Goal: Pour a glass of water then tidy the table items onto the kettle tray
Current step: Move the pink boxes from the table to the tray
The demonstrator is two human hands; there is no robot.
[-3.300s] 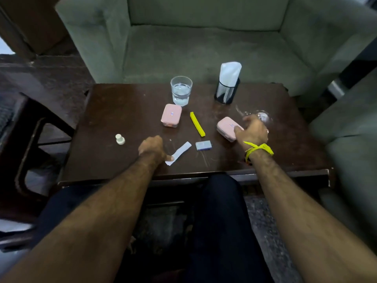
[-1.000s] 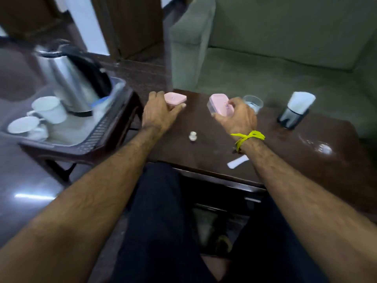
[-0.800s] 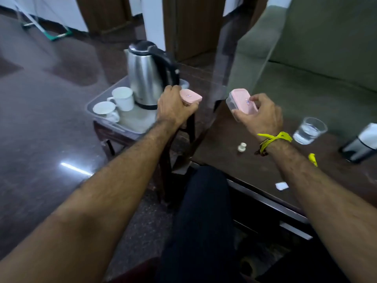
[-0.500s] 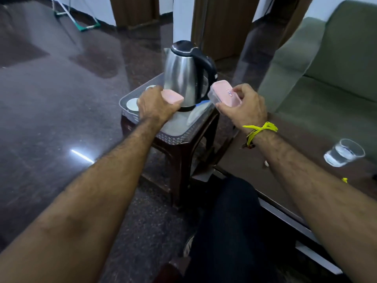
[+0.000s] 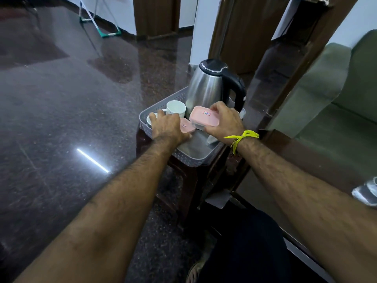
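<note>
A grey tray (image 5: 188, 159) on a dark stool carries a steel kettle (image 5: 206, 88) with a black handle and two white cups (image 5: 175, 108). My left hand (image 5: 168, 127) grips a small pink-lidded box (image 5: 186, 126), low over the tray floor beside the cups. My right hand (image 5: 224, 124) grips a second pink-lidded box (image 5: 204, 118), held just above the tray in front of the kettle. Whether either box touches the tray floor is hidden by my hands. The water glass (image 5: 367, 193) shows blurred at the right edge, on the dark table.
The dark stool (image 5: 183, 180) stands on a polished stone floor (image 5: 61, 119). A green sofa (image 5: 336, 109) lies to the right behind the table (image 5: 295, 158). A wooden door frame (image 5: 230, 27) rises behind the kettle. My legs (image 5: 244, 252) are below.
Both hands lifted the pink boxes off the table and carried them left. Since half a second ago they have dropped lower onto the tray in front of the kettle.
</note>
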